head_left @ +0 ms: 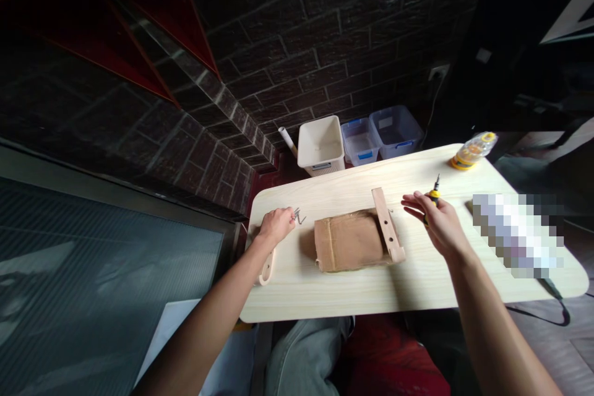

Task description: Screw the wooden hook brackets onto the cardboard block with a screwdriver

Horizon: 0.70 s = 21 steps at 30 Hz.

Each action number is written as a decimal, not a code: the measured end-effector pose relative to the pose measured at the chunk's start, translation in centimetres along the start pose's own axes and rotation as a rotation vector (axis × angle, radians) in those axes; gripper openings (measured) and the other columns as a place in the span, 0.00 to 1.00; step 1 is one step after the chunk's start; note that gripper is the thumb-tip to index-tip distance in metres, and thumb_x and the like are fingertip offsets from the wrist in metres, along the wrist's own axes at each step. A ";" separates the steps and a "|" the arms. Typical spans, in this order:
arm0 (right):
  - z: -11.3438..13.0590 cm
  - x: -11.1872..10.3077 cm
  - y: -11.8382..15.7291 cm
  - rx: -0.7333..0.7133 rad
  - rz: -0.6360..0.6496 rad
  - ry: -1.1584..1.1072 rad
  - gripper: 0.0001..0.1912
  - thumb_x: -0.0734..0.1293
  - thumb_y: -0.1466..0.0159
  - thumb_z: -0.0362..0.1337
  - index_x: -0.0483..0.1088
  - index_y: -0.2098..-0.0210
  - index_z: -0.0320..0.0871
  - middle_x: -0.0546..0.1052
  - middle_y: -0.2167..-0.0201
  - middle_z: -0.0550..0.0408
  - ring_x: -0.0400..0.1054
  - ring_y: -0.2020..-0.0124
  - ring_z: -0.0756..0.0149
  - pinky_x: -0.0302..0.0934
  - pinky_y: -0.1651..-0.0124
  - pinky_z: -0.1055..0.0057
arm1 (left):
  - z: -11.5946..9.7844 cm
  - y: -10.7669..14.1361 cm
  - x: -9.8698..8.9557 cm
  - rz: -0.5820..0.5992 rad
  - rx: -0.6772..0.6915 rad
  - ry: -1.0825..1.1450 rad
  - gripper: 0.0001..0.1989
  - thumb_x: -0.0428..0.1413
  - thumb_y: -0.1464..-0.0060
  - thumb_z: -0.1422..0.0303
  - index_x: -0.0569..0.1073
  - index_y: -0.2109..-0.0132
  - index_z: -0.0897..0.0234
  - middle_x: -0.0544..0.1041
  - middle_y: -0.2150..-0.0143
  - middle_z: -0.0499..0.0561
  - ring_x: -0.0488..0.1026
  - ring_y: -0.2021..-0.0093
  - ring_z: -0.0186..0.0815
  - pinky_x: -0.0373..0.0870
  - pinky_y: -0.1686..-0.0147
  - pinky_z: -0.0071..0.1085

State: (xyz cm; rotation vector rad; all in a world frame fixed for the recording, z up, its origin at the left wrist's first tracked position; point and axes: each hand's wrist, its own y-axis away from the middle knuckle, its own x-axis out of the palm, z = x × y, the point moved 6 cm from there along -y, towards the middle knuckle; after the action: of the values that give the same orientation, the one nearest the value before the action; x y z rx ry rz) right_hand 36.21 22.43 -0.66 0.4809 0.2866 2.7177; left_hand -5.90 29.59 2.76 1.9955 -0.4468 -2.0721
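Yellow and black, that screwdriver (435, 195) sits in your right hand (431, 209), tip pointing up and away from you, and your right grip is closed on its handle while some of your fingers reach out loosely to the side. Over to your left hand (277, 224), down near the left end of the pale surface (288, 296): its fingers are curled in right at the small cluster of screws (297, 216), but whether that grip has pinched one, I cannot tell. Between your hands lies the cardboard box (355, 241), flat on the surface, and across its right end rests a wooden bar (385, 219), two dark holes showing and a hooked end towards you. Look under your left forearm, and there's another wooden piece (266, 271), partly hidden, its curved end poking out. Far right corner now, and it's the clear jar (474, 150) with yellow at top and bottom, tilted in view; nearer you on that side, a pixelated item (515, 236) too blurred to name. Beyond the far edge, lined up by the brick wall (297, 68), come a white tube (288, 141), a cream bin (321, 142) and two see-through tubs (394, 130) with blue clips.
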 end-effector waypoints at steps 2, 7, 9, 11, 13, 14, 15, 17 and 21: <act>0.2 0.0 0.1 0.003 0.002 0.001 0.19 0.77 0.39 0.53 0.80 0.60 0.44 0.85 0.55 0.44 0.81 0.51 0.51 0.76 0.44 0.54 | -0.2 0.3 -0.5 -0.029 0.002 0.004 0.17 0.59 0.33 0.61 0.75 0.42 0.64 0.78 0.44 0.58 0.78 0.48 0.43 0.78 0.47 0.46; 0.6 0.2 0.5 0.008 -0.002 -0.012 0.19 0.77 0.39 0.54 0.80 0.61 0.44 0.85 0.56 0.45 0.80 0.52 0.53 0.75 0.46 0.57 | -0.9 1.9 -3.9 -0.149 0.055 0.080 0.09 0.61 0.42 0.68 0.84 0.56 0.59 0.86 0.57 0.57 0.82 0.54 0.47 0.76 0.51 0.38; 0.8 0.2 0.5 0.007 -0.004 -0.023 0.19 0.77 0.39 0.54 0.80 0.62 0.44 0.85 0.57 0.46 0.80 0.54 0.55 0.75 0.48 0.59 | -2.0 2.9 -5.6 -0.187 0.104 0.147 0.08 0.62 0.45 0.68 0.85 0.59 0.58 0.87 0.60 0.55 0.83 0.57 0.46 0.76 0.54 0.35; 1.0 0.1 0.6 0.002 -0.012 -0.029 0.19 0.78 0.40 0.53 0.79 0.63 0.44 0.84 0.59 0.48 0.78 0.59 0.59 0.74 0.53 0.63 | -4.2 4.1 -7.0 -0.211 0.172 0.234 0.09 0.62 0.45 0.67 0.86 0.57 0.57 0.87 0.62 0.51 0.83 0.60 0.42 0.76 0.57 0.33; 1.3 -0.1 0.7 -0.009 -0.023 -0.027 0.19 0.78 0.41 0.53 0.78 0.66 0.44 0.82 0.64 0.51 0.74 0.66 0.65 0.71 0.61 0.68 | -7.5 5.4 -7.8 -0.238 0.256 0.335 0.11 0.60 0.40 0.63 0.85 0.53 0.57 0.87 0.58 0.49 0.83 0.59 0.38 0.77 0.57 0.29; 1.5 -0.3 0.8 -0.016 -0.026 -0.025 0.19 0.79 0.41 0.53 0.76 0.68 0.44 0.80 0.67 0.53 0.71 0.69 0.67 0.68 0.65 0.69 | -9.5 6.1 -8.0 -0.262 0.305 0.413 0.13 0.58 0.37 0.61 0.84 0.51 0.57 0.87 0.55 0.49 0.83 0.59 0.36 0.78 0.57 0.28; 1.7 -0.4 1.0 -0.023 -0.025 -0.024 0.20 0.79 0.41 0.53 0.74 0.70 0.44 0.77 0.71 0.55 0.68 0.72 0.69 0.64 0.68 0.70 | -11.4 6.8 -8.2 -0.311 0.373 0.604 0.13 0.59 0.37 0.61 0.84 0.52 0.60 0.87 0.54 0.51 0.83 0.60 0.36 0.78 0.59 0.28; 2.2 -0.6 1.3 -0.031 -0.012 -0.023 0.23 0.77 0.40 0.55 0.68 0.74 0.45 0.70 0.77 0.60 0.62 0.76 0.70 0.58 0.72 0.70 | -15.0 7.8 -7.7 -0.367 0.465 0.880 0.11 0.61 0.37 0.61 0.84 0.53 0.61 0.87 0.55 0.52 0.83 0.61 0.36 0.79 0.59 0.29; 3.1 -0.2 1.4 -0.006 0.047 0.003 0.29 0.73 0.38 0.60 0.59 0.76 0.47 0.60 0.81 0.64 0.54 0.79 0.72 0.50 0.77 0.70 | -19.6 7.8 -4.9 -0.403 0.487 1.016 0.08 0.61 0.36 0.64 0.84 0.53 0.59 0.87 0.55 0.50 0.83 0.59 0.36 0.79 0.55 0.30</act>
State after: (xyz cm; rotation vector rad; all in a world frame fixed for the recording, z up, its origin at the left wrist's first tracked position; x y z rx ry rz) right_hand 37.02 21.51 2.50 0.4884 0.2716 2.7643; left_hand 13.58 23.03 9.67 3.2624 -0.3554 -0.8379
